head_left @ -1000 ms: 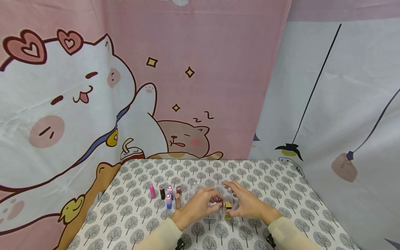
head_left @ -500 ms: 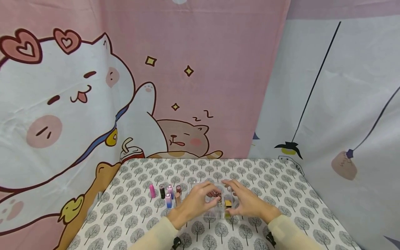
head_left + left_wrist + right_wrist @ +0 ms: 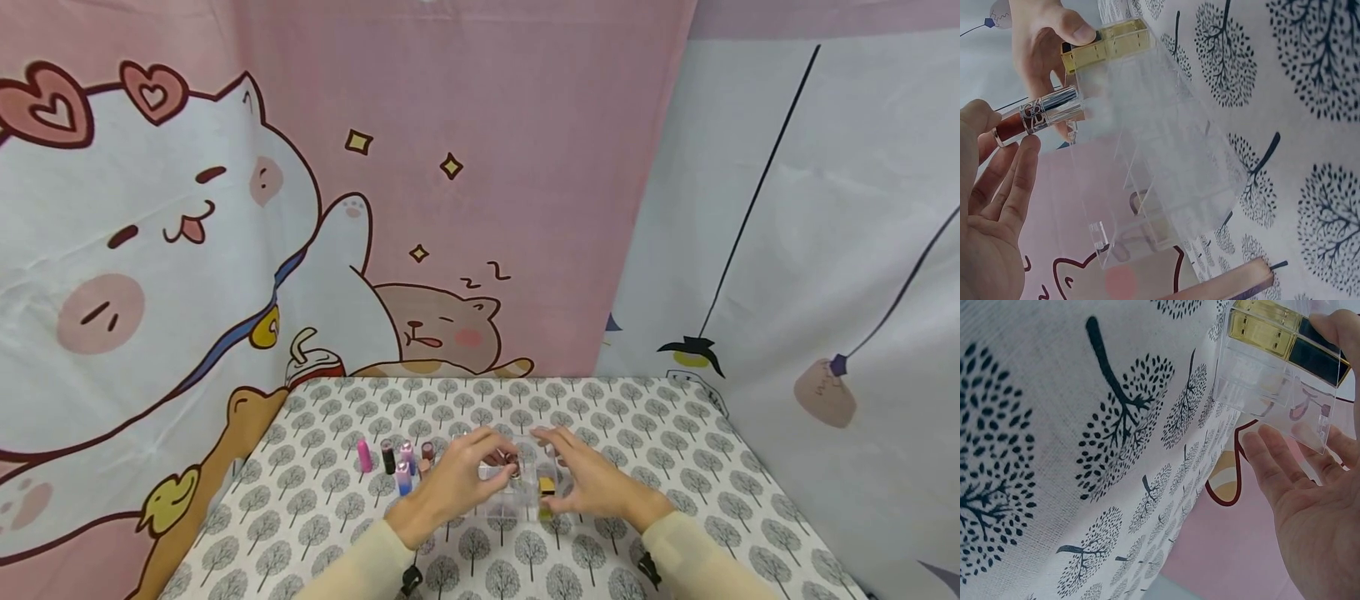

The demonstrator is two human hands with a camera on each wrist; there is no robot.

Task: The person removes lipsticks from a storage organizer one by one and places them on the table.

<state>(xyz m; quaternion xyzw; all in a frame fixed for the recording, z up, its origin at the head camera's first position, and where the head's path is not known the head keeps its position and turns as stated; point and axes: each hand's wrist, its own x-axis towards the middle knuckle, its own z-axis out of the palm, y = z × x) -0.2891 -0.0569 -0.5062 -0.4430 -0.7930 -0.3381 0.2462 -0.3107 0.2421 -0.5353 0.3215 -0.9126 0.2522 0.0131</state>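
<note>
My left hand (image 3: 457, 477) pinches a lip gloss tube (image 3: 1035, 117) with a reddish-brown body and a shiny silver end. In the left wrist view that silver end points at the open top of a clear divided organizer (image 3: 504, 505) and overlaps its edge. My right hand (image 3: 596, 485) holds the organizer's right side, thumb in front and fingers at the far side. Next to that thumb, a yellow-and-black square lipstick (image 3: 1291, 340) stands in an end compartment. The fingers show partly through the plastic in the right wrist view.
Left of the organizer stand a bright pink tube (image 3: 363, 456), a black lipstick (image 3: 387, 457), two pink-and-blue lipsticks (image 3: 403, 480), a dark red one (image 3: 427, 452) and a rose-gold one (image 3: 424, 467). A tree-print cloth (image 3: 315, 508) covers the table, with printed curtains behind.
My left hand has shifted left and slightly away with the lip gloss, uncovering more of the organizer's compartments. The right hand has stayed at the organizer's right side.
</note>
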